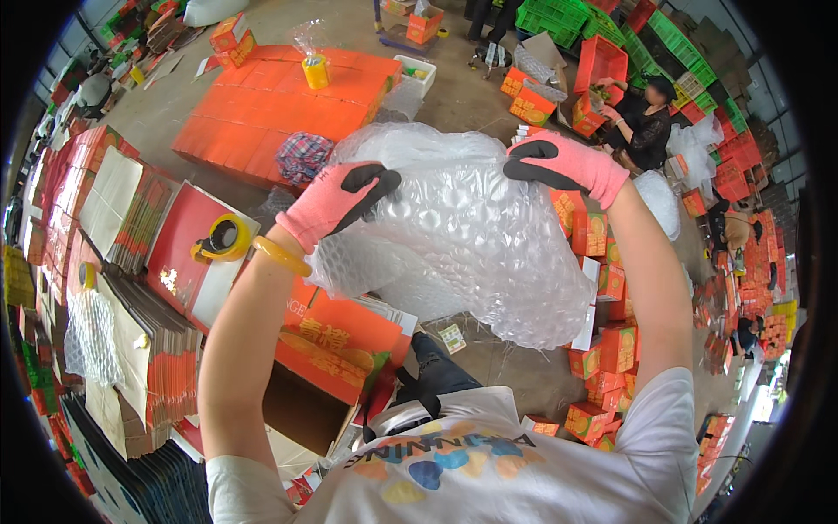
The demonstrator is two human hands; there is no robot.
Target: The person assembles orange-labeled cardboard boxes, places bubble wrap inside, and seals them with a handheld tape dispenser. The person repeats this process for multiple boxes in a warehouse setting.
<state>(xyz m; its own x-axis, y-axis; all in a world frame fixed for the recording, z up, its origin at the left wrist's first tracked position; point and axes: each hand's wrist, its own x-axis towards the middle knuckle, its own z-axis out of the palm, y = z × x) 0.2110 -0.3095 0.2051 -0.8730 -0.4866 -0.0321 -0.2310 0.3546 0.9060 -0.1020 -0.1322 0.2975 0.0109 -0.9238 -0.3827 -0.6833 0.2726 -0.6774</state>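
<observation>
Both of my hands wear pink knit gloves with black palms. Between them hangs a large sheet of clear bubble wrap [471, 223], its lower end drooping in front of me. My left hand [340, 196] pinches its upper left edge, beside a crumpled plaid cloth [304, 158]. The upper right edge is gripped by my right hand [563, 164]. Below my left wrist, a tape dispenser with yellow tape [226, 237] rests on a red and white carton surface. An open orange printed carton [337, 344] stands close to my body at the lower left.
A wide block of orange cartons [262, 111] stands ahead, bearing a yellow tape roll [316, 71]. Flattened cartons [173, 367] are stacked at left. Small orange boxes [619, 347] lie on the floor at right. A co-worker [638, 121] sits by a red crate [599, 65] at upper right.
</observation>
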